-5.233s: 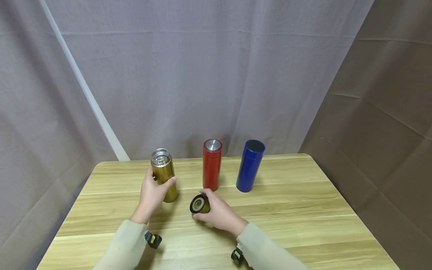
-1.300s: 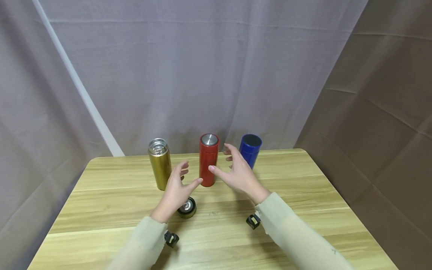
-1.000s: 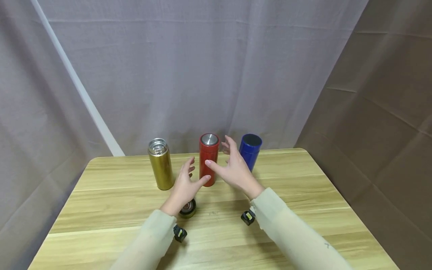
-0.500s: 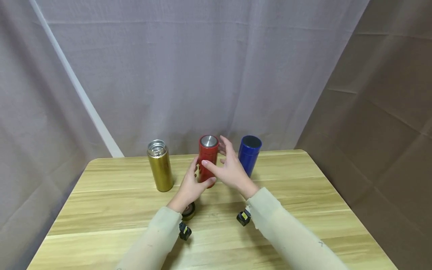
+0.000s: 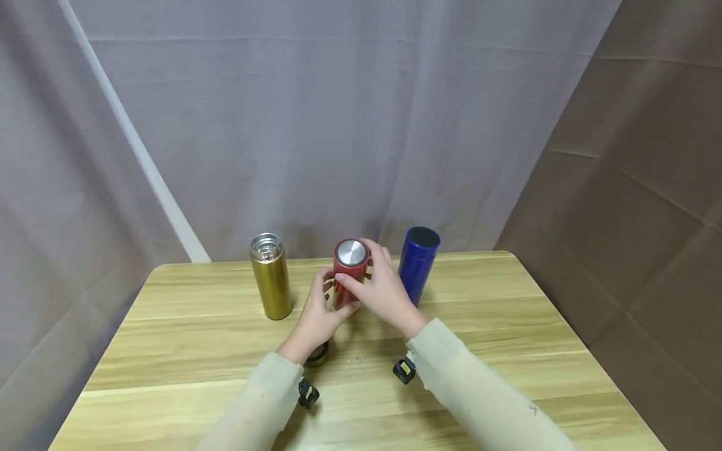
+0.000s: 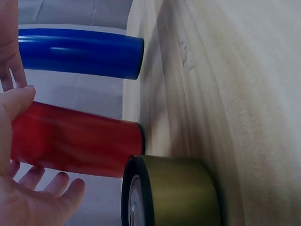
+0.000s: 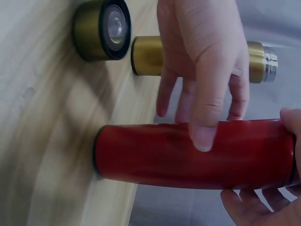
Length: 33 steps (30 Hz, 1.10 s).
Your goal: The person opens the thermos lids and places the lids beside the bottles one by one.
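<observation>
Red bottle (image 7: 160, 155) stands upright, left hand (image 5: 317, 318) at 8 o'clock, right hand (image 5: 386, 292) higher at 4, fingers holding it.

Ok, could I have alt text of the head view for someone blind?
A person's left hand and right hand hold a red cylindrical flask at a wood-grain table. An open gold cylindrical flask stands to its left, a blue cylindrical flask to its right; a round gold cap sits in front, partly hidden.

both hands (image 5: 317, 317) (image 5: 386, 293) now round red bottle (image 7: 178, 160), its top drawn nearer | gold bottle (image 5: 272, 287), gold cap (image 6: 181, 193) released
</observation>
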Tool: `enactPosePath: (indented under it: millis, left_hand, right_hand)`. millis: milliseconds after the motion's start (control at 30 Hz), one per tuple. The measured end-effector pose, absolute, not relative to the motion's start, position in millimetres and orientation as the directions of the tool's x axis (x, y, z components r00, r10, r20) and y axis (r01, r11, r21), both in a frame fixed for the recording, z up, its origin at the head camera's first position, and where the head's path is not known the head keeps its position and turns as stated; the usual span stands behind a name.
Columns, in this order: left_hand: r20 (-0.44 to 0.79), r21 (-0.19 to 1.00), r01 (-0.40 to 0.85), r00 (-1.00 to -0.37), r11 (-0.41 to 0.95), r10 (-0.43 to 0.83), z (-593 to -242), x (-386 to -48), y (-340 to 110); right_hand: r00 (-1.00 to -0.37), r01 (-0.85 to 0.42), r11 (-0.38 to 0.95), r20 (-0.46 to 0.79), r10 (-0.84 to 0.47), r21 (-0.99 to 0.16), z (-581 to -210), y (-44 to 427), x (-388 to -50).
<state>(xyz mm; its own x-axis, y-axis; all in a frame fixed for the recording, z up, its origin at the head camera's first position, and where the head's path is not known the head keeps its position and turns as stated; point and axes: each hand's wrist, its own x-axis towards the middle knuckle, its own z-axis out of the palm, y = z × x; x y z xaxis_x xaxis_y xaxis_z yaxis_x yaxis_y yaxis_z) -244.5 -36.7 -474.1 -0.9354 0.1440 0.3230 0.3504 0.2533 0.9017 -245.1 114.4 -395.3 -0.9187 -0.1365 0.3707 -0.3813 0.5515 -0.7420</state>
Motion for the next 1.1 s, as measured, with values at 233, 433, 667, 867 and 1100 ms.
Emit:
enactPosePath:
  millis: [233,433,667,867,1100]
  left_hand:
    - [0.354,0.865,0.390,-0.920,0.315,0.168,-472,-237,-34]
    - [0.421,0.842,0.452,-0.892,0.296,0.165,-465,-229,-36]
    - [0.471,0.799,0.514,-0.858,0.312,0.205,-445,-215,-46]
    - [0.451,0.749,0.494,-0.868,0.441,0.207,-433,-201,-57]
    - [0.483,0.572,0.479,-0.853,0.666,0.199,-430,-192,-63]
  right_hand:
    - [-0.868,-0.479,0.535,0.466,-0.170,-0.696,-403,117,-237]
    - [-0.824,-0.558,0.454,0.529,-0.204,-0.694,-390,123,-220]
    - [-0.873,-0.488,0.320,0.443,-0.206,-0.812,-362,128,-186]
    - [-0.872,-0.466,0.229,0.401,-0.280,-0.855,-361,139,-182]
    - [-0.873,-0.476,0.314,0.400,-0.279,-0.821,-386,153,-198]
